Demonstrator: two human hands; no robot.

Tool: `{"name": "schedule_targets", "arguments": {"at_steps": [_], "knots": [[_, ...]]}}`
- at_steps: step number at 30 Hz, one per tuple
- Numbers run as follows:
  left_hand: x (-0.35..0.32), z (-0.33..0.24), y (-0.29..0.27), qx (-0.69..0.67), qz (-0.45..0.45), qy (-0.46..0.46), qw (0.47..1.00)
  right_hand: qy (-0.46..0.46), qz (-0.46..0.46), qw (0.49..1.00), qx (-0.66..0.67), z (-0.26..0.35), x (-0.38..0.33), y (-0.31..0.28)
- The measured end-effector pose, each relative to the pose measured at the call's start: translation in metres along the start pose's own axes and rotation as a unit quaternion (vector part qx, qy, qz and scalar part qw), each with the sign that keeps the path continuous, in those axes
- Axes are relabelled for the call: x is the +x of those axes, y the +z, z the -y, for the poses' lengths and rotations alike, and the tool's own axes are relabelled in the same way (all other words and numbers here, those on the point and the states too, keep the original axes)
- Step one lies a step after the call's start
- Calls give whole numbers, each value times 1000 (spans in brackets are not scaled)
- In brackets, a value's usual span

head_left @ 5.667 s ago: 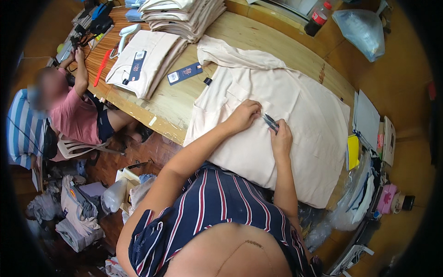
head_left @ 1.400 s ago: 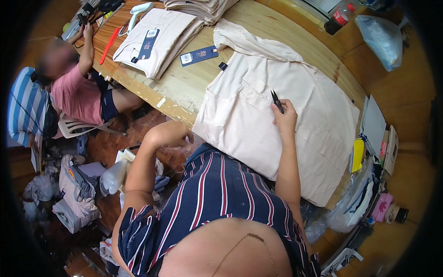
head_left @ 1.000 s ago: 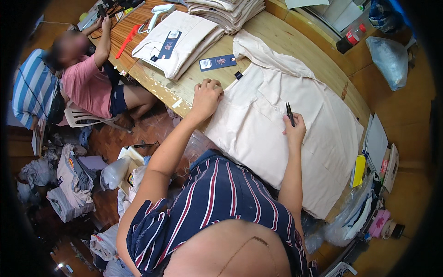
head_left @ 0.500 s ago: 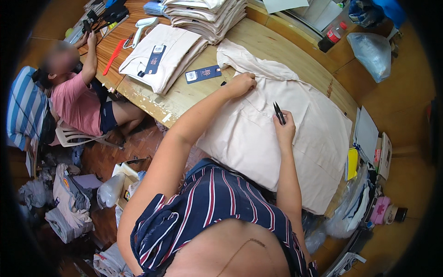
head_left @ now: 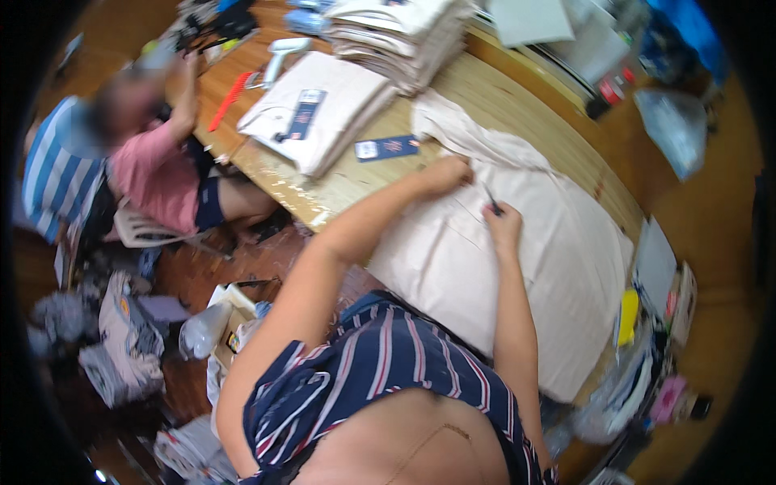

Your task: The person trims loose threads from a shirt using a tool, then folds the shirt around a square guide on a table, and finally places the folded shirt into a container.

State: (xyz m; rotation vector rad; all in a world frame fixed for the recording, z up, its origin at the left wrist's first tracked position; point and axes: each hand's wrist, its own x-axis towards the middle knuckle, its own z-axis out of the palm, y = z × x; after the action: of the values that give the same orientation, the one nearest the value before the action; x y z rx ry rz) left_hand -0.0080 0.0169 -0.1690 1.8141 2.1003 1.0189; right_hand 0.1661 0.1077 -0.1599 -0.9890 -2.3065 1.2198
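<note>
A cream garment (head_left: 533, 267) lies spread over the table in front of me, its upper end bunched. My left hand (head_left: 446, 176) is closed on a pinch of its cloth near the front opening. Just to the right, my right hand (head_left: 505, 229) grips small dark thread snips (head_left: 495, 207), their blades pointing up and left toward my left fingers. The picture is blurred, so I cannot make out whether the blades touch cloth or thread. A navy hang tag (head_left: 388, 148) rests on the table beyond my left wrist.
Folded cream garments (head_left: 283, 101) with a tag sit at the left, near a tall folded stack (head_left: 404, 40). A red comb (head_left: 230, 102) and white tagging gun (head_left: 284, 58) lie beyond. A seated person in a pink shirt (head_left: 158, 174) is at the left. A bottle (head_left: 608, 93) stands far right.
My right hand has brought the snips closer to my left fingers. The left hand keeps its pinch on the cloth. The whole view has shifted slightly, moving the scene to the right and down.
</note>
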Motion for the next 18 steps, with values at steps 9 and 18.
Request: {"name": "schedule_targets", "arguments": {"at_steps": [9,18], "knots": [[6,-1,1,-25,8,42,999,4,-54,999,-3,6,-8,7],[13,-12,-1,-341,22,-11,940,-69,-86,993,51,21,-20,-2]]}}
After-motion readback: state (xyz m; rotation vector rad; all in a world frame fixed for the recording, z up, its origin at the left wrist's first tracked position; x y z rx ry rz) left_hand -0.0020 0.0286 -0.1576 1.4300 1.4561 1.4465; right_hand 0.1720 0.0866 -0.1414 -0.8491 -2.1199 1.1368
